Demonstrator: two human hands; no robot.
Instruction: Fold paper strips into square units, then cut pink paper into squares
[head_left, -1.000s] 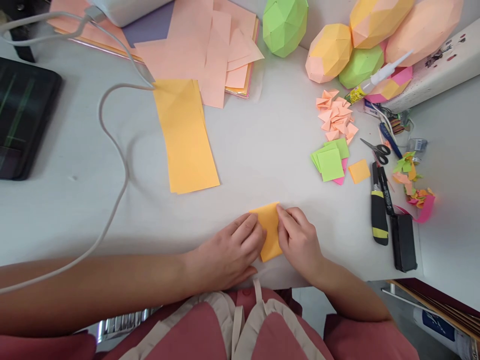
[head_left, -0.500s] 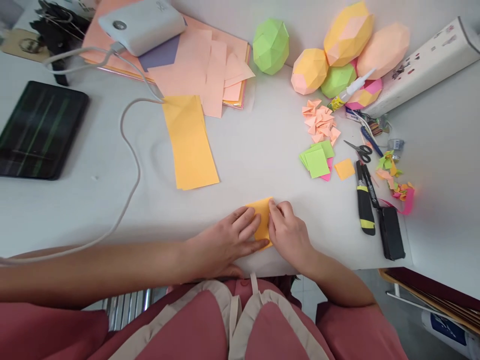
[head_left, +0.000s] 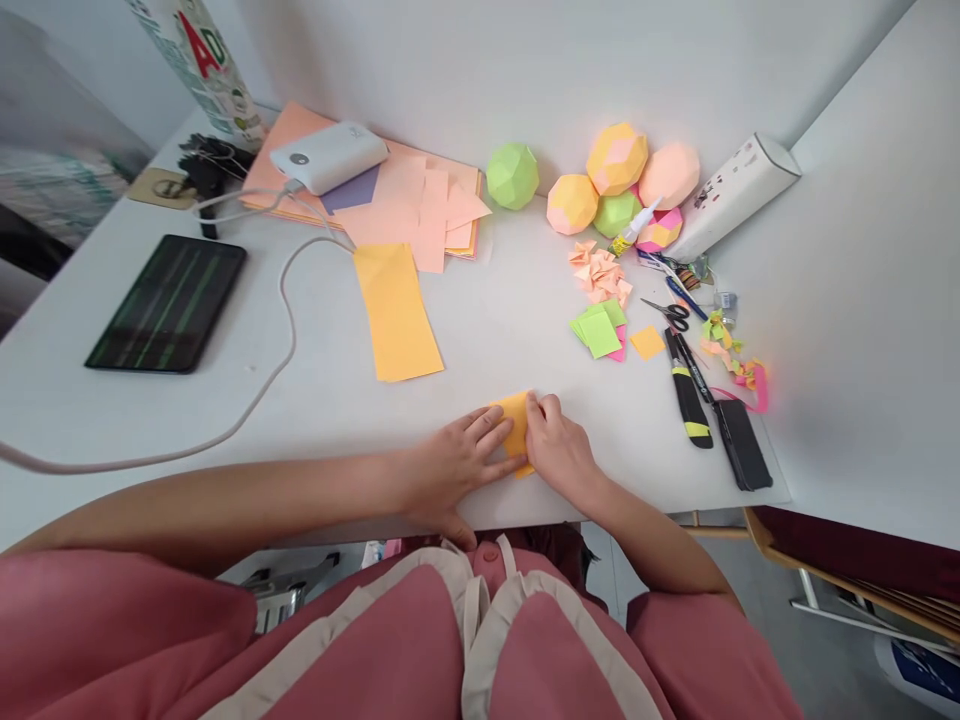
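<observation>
Our left hand [head_left: 457, 462] spreads flat on the orange paper [head_left: 517, 409], likely pinning it; our right hand [head_left: 559, 445] bunches at its right edge, pinching or pressing, we can't tell. Paper's on the counter [head_left: 495, 325] close to us, presumably for control. Orange strips [head_left: 405, 320] lie beyond, cutter [head_left: 688, 403] off right, probably for elbow room.

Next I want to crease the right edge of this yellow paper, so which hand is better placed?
Probably your right hand: its fingertips are at that edge, while your left hand lies spread over the yellow paper's left part.
</observation>
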